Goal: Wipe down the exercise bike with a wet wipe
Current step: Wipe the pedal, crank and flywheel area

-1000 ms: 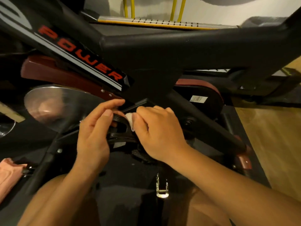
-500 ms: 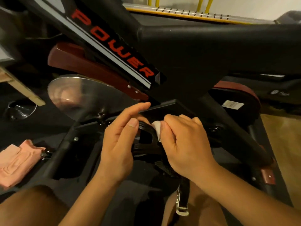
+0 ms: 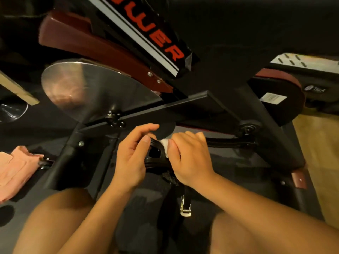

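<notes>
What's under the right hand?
A white wipe peeks from under the right hand, pressed on the black pedal, which the left hand holds. A strap buckle hangs below. The rest of the wipe and the pedal's near side are covered.

black exercise bike (image 3: 211, 99) with silver flywheel, small white wet wipe (image 3: 164, 143) against its pedal

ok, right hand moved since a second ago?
No. The right hand still presses the wet wipe on the pedal, opposite the left hand; only the camera shifted.
</notes>
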A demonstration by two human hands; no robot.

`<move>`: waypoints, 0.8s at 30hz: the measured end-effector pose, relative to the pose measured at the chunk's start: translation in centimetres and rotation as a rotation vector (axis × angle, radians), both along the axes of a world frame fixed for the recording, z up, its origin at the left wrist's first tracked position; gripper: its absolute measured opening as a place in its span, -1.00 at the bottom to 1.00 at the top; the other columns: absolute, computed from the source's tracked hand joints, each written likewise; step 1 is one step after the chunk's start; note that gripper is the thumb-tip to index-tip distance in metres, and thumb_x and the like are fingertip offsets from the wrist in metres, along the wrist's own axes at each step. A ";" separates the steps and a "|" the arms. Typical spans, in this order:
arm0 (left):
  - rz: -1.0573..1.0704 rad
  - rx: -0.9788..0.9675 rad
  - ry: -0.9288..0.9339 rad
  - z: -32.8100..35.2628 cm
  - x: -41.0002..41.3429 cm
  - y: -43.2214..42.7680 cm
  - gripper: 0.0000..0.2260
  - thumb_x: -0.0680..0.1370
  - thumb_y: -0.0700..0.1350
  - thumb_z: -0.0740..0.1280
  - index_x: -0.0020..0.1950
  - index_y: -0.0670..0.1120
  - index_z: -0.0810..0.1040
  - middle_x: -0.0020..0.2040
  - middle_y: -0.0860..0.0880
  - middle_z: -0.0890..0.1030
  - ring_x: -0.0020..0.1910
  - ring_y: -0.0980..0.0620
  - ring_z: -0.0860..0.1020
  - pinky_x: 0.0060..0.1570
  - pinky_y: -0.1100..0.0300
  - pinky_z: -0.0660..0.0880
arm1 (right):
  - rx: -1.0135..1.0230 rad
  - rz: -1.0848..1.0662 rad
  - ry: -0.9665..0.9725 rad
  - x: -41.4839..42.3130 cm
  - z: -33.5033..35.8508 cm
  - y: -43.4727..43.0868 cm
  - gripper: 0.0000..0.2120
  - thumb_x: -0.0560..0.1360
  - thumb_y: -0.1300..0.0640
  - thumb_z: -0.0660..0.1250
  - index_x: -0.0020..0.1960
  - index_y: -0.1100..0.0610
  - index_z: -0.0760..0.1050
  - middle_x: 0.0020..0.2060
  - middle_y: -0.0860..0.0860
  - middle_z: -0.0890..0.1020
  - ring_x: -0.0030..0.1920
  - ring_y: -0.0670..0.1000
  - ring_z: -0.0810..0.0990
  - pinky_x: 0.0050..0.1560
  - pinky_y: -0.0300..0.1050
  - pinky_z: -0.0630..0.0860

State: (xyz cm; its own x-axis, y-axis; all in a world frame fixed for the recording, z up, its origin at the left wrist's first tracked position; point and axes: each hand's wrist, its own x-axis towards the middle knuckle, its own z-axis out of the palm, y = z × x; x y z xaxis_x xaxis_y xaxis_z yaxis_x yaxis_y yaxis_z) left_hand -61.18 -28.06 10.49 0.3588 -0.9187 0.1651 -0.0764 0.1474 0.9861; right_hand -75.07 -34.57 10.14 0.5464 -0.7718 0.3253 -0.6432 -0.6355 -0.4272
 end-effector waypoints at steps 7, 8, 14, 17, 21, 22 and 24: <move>0.066 0.235 -0.129 -7.1 -0.2 1.2 -0.67 0.59 0.10 0.13 0.23 0.07 0.59 0.15 0.07 0.63 0.20 0.01 0.55 0.24 -0.04 0.48 | -0.038 -0.019 0.120 -0.5 -4.5 0.7 -0.66 0.57 0.03 0.04 -0.32 0.08 0.41 -0.40 -0.05 0.47 -0.34 -0.01 0.43 -0.21 -0.06 0.31; 0.056 0.261 -0.128 -7.7 -0.3 1.2 -0.67 0.60 0.11 0.13 0.22 0.09 0.59 0.14 0.07 0.63 0.17 0.02 0.57 0.22 -0.06 0.49 | -0.039 -0.012 0.139 -0.7 -5.0 0.7 -0.65 0.57 0.03 0.05 -0.31 0.08 0.43 -0.40 -0.04 0.50 -0.34 0.00 0.45 -0.21 -0.06 0.32; 0.005 0.335 -0.135 -9.0 -2.0 0.6 -0.77 0.68 -0.12 0.17 0.22 0.00 0.59 0.08 0.15 0.62 0.08 0.19 0.57 0.11 0.20 0.49 | -0.013 0.030 0.151 -2.6 -8.0 0.3 -0.63 0.61 0.01 0.01 -0.25 0.07 0.46 -0.35 -0.03 0.51 -0.29 0.01 0.48 -0.17 -0.05 0.38; -0.002 0.426 -0.060 -9.7 -2.4 0.6 -0.78 0.66 -0.13 0.20 0.20 -0.03 0.61 0.09 0.10 0.63 0.11 0.12 0.57 0.21 0.03 0.51 | -0.033 0.044 0.225 -3.1 -8.8 0.2 -0.63 0.61 0.01 -0.01 -0.21 0.06 0.48 -0.31 -0.03 0.54 -0.26 0.02 0.51 -0.14 -0.03 0.41; -0.038 0.518 -0.046 -10.2 -2.7 -0.3 -0.74 0.65 -0.09 0.21 0.27 -0.04 0.60 0.19 0.03 0.62 0.21 0.05 0.56 0.30 -0.07 0.47 | -0.082 0.045 0.271 -3.8 -9.1 0.1 -0.66 0.58 0.02 -0.01 -0.24 0.06 0.46 -0.33 -0.03 0.54 -0.28 0.04 0.52 -0.15 -0.03 0.46; -0.051 0.543 -0.049 -10.2 -2.8 -0.6 -0.73 0.65 -0.09 0.19 0.29 -0.03 0.59 0.21 0.01 0.62 0.22 0.02 0.56 0.31 -0.08 0.46 | -0.085 0.048 0.280 -3.9 -9.3 0.0 -0.66 0.58 0.01 -0.01 -0.24 0.05 0.45 -0.33 -0.04 0.54 -0.27 0.03 0.52 -0.14 -0.03 0.47; -0.066 0.587 -0.077 -10.2 -3.0 -0.9 -0.70 0.66 -0.09 0.14 0.32 -0.05 0.56 0.25 -0.05 0.60 0.24 -0.02 0.54 0.31 -0.08 0.45 | -0.079 0.066 0.325 -3.8 -9.3 -0.4 -0.67 0.57 0.01 -0.01 -0.23 0.03 0.45 -0.31 -0.05 0.55 -0.25 0.02 0.54 -0.12 -0.05 0.47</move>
